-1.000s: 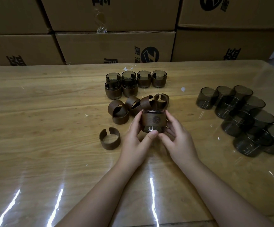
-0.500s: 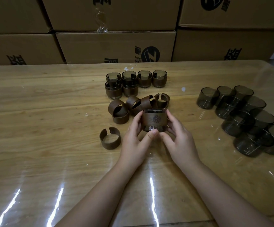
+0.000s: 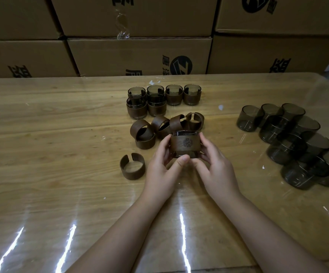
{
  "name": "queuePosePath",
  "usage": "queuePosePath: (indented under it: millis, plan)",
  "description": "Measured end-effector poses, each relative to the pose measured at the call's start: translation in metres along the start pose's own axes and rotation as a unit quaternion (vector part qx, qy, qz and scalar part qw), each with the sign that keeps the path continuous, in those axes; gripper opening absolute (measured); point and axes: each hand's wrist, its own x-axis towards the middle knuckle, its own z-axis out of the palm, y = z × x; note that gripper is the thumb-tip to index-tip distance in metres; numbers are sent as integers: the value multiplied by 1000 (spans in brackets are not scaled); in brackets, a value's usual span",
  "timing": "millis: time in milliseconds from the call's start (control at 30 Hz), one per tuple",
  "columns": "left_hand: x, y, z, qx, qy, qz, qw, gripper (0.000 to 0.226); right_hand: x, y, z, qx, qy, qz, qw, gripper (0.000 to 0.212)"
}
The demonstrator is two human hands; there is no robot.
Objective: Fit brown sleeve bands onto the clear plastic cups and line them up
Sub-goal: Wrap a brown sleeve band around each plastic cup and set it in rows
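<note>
Left side: table (image 3: 41,134) is plain wood under glossy film, with glare streaks near the front edge. Lone sleeve band (image 3: 132,166) stands on its rim with the gap facing away, just left of the left hand (image 3: 159,170), not touching. Behind it, loose bands (image 3: 144,133) overlap in a pile. Behind those, six banded cups (image 3: 174,97): four in the back row, two in front at the left end. Centre: left hand and right hand (image 3: 216,170) grip the sleeved cup (image 3: 186,143) from both sides, fingers curled round the band, thumbs at its near lower edge. Cup is upright, just in front of the pile; can't tell if it rests on the table. Right: bare cups (image 3: 289,138) packed touching, well apart from the right hand, running toward the right edge. Cardboard boxes (image 3: 140,56) wall off the far edge.
</note>
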Motion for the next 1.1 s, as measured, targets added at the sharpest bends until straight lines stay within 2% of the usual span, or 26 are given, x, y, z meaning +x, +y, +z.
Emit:
queuePosePath:
  millis: [533, 667, 833, 1000, 1100]
  plan:
    - [1, 0, 0, -31, -14, -22, 999, 54, 0, 0, -1, -4, 14, -4, 1000, 66]
    - [4, -1, -2, -53, 4, -33, 998, 59, 0, -1, 1, 73, 1, 22, 997, 63]
    - [6, -3, -4, -58, -5, -53, 997, 62, 3, -3, 0, 202, 13, 46, 978, 33]
    - [6, -3, -3, -74, -5, -43, 996, 70, 14, 4, -3, 298, 26, 113, 947, 21]
    - [7, -1, -5, -89, -2, -56, 994, 66, 15, 7, -4, 340, -36, 157, 927, 32]
